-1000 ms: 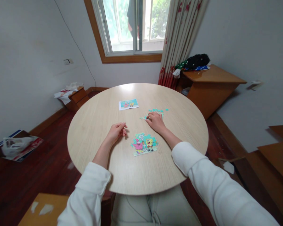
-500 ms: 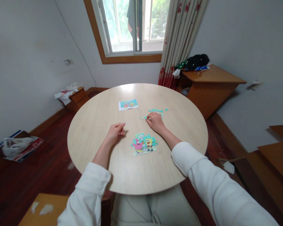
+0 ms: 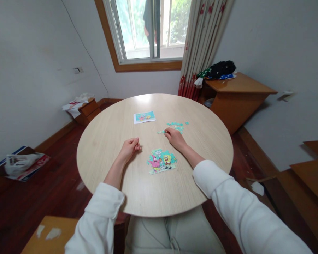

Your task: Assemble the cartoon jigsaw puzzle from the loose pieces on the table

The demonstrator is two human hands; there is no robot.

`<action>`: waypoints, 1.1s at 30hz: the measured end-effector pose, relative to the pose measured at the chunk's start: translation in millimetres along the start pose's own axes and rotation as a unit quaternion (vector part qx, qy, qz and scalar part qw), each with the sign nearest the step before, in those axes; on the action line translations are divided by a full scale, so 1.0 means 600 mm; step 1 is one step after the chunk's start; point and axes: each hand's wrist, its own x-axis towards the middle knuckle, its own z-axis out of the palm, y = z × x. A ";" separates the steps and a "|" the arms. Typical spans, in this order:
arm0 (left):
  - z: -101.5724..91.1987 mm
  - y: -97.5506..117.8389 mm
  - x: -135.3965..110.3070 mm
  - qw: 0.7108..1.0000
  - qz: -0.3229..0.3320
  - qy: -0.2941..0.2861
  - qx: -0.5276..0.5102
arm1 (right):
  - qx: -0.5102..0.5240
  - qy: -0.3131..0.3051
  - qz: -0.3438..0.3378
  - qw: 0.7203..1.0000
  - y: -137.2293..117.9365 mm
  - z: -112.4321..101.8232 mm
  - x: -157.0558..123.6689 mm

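A partly joined jigsaw puzzle (image 3: 162, 161) with cartoon figures lies flat near the front of the round table. Left of its upper edge, my left hand (image 3: 131, 147) rests with curled fingers, thumb against forefinger; anything inside is too small to make out. Beyond the puzzle, my right hand (image 3: 175, 137) pinches at the near-left side of the loose turquoise puzzle pieces (image 3: 177, 124), a small piece at its fingertips. The hand partly covers that pile. One stray puzzle piece (image 3: 187, 123) lies to the right of the pile. Farther back is a reference picture (image 3: 144, 117) on creased paper.
The round wooden table (image 3: 103, 151) has its near edge against my lap. A brown desk (image 3: 241, 84) with dark clothes (image 3: 221, 70) stands at the right, and a small cabinet (image 3: 89, 110) at the left. A cardboard box (image 3: 51, 234) sits low at the front left.
My right hand has shifted slightly at the pile's near-left side, its fingers drawn closer together. More of the loose pieces now show. My left hand stays nearly in place.
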 end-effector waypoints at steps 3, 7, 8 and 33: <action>-0.003 -0.004 0.001 1.000 0.002 0.004 -0.006 | 0.050 0.025 -0.023 0.998 0.011 0.007 0.003; -0.007 -0.008 0.003 1.000 0.003 0.011 -0.016 | 0.080 0.042 -0.030 0.995 0.019 0.014 0.007; -0.008 -0.009 0.003 1.000 0.002 0.011 -0.019 | 0.083 0.043 -0.030 0.995 0.019 0.014 0.007; -0.015 0.004 -0.005 0.997 -0.039 -0.002 -0.069 | 0.209 0.043 0.042 0.976 0.027 0.017 0.006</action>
